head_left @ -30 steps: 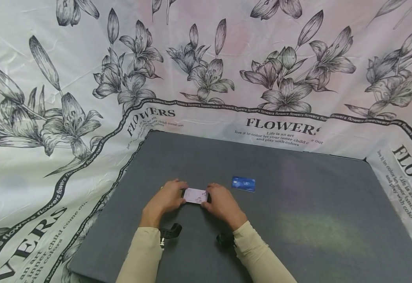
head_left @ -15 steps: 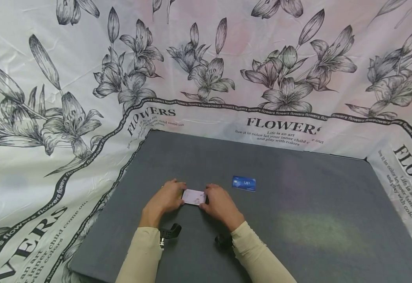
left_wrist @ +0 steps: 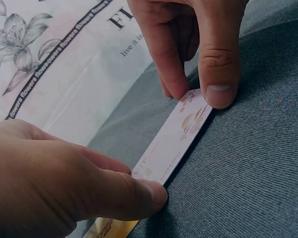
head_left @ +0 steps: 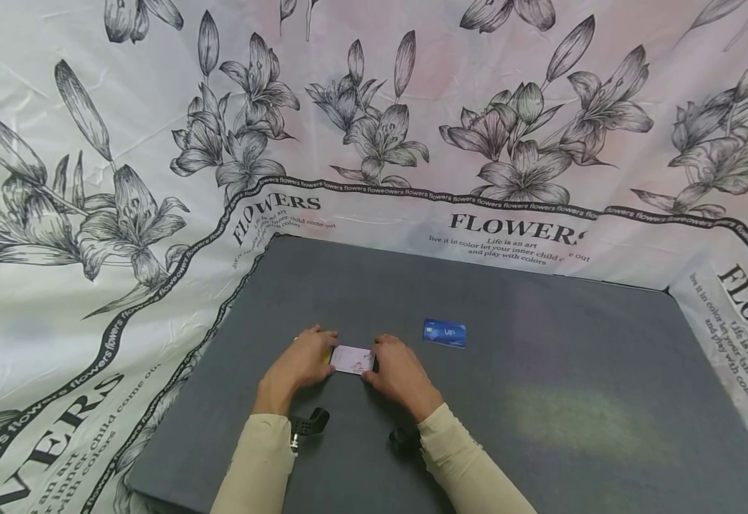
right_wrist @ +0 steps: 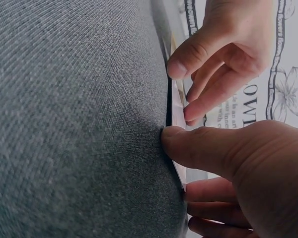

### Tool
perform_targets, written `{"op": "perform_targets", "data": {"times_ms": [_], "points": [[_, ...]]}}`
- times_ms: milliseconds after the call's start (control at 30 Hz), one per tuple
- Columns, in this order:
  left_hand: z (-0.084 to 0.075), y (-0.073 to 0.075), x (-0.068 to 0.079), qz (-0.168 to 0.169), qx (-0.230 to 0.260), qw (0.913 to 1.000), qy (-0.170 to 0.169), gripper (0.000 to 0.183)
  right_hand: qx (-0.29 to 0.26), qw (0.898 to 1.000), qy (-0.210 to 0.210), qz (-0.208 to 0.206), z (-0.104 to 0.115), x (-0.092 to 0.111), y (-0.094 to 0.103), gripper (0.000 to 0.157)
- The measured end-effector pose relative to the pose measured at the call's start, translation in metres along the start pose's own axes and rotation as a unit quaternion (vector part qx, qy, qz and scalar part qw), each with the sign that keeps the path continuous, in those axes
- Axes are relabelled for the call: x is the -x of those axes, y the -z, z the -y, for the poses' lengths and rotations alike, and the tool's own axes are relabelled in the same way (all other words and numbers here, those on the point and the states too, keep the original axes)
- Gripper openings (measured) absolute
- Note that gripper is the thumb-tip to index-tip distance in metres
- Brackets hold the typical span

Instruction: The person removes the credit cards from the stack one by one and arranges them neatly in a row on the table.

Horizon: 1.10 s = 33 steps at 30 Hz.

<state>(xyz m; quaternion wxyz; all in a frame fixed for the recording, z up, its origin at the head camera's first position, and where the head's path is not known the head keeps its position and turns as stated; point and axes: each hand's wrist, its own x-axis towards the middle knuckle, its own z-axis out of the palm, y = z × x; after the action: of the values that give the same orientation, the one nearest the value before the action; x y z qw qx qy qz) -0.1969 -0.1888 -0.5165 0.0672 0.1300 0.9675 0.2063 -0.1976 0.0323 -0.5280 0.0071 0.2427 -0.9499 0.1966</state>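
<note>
A pale pink card (head_left: 352,360) printed with "VIP" and a small floral picture lies low at the table between both hands. My left hand (head_left: 303,359) pinches its left end, thumb on the near edge and a finger on the far edge. At the right end, my right hand (head_left: 402,373) grips it the same way, as the left wrist view shows. A gold card (left_wrist: 113,228) sticks out past the pink card's left end, mostly covered by my left hand. To the right, beyond the right hand, rests a blue VIP card (head_left: 445,333) face up.
The table has a dark grey cloth top (head_left: 560,357). White fabric with flower drawings (head_left: 380,143) hangs behind it and along both sides. Black wrist straps (head_left: 310,422) show below the cuffs of the beige sleeves (head_left: 261,457).
My right hand and the pink card have shifted slightly left toward my left hand. A bit of gold now shows beside the left fingers. The blue card stays in place.
</note>
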Motion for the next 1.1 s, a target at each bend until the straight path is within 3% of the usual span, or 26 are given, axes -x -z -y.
{"op": "perform_targets", "data": {"times_ms": [333,533,800,1100], "points": [[-0.003,-0.001,0.002,-0.007,0.003,1.0000,0.005,0.053,0.004,1.000,-0.005,0.007,-0.002,0.002,-0.001,0.039],[-0.004,0.002,0.002,-0.019,0.021,0.9996,0.001,0.057,-0.009,1.000,-0.006,-0.016,-0.008,0.005,0.004,0.045],[-0.013,0.003,-0.008,-0.028,0.040,0.9986,-0.022,0.060,-0.009,0.999,-0.012,-0.045,-0.020,0.007,0.016,0.049],[-0.029,0.005,-0.022,-0.026,0.059,0.9971,-0.039,0.063,-0.022,0.998,-0.045,-0.049,-0.040,0.009,0.039,0.058]]}}
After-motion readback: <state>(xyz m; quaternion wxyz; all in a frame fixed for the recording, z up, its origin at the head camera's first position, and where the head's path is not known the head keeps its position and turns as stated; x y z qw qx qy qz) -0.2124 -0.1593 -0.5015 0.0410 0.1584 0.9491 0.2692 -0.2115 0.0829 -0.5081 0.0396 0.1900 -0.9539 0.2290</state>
